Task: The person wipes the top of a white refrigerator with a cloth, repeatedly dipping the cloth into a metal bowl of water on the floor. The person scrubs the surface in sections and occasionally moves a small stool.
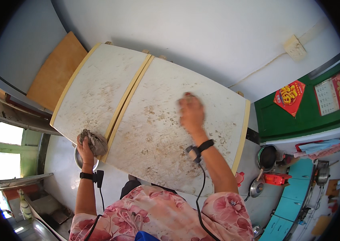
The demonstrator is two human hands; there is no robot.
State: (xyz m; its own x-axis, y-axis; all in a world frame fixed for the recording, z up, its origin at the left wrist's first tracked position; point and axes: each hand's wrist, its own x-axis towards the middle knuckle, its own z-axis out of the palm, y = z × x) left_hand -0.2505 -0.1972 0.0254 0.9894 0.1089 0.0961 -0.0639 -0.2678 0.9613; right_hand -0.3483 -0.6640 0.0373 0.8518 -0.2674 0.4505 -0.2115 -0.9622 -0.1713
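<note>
A worn white tabletop (170, 90) with yellow edging lies before me, split by a seam between two panels and marked with brown stains and scratches. Near the front edge of the left panel, my left hand (85, 152) holds a crumpled grey-brown cloth (97, 144) that rests by the seam. My right hand (191, 113) is over the right panel, blurred by motion; something dark and reddish shows at its fingertips, but I cannot tell what it is or whether the hand holds it. Each wrist wears a black strap with a cabled device.
A metal basin (81, 159) sits below the table's front left edge. An orange-brown board (58, 72) leans behind the left end. To the right are hanging pans (257, 186), a red box (276, 178) and turquoise cabinets (293, 192). A wall socket (295, 48) has a cable running down behind the table.
</note>
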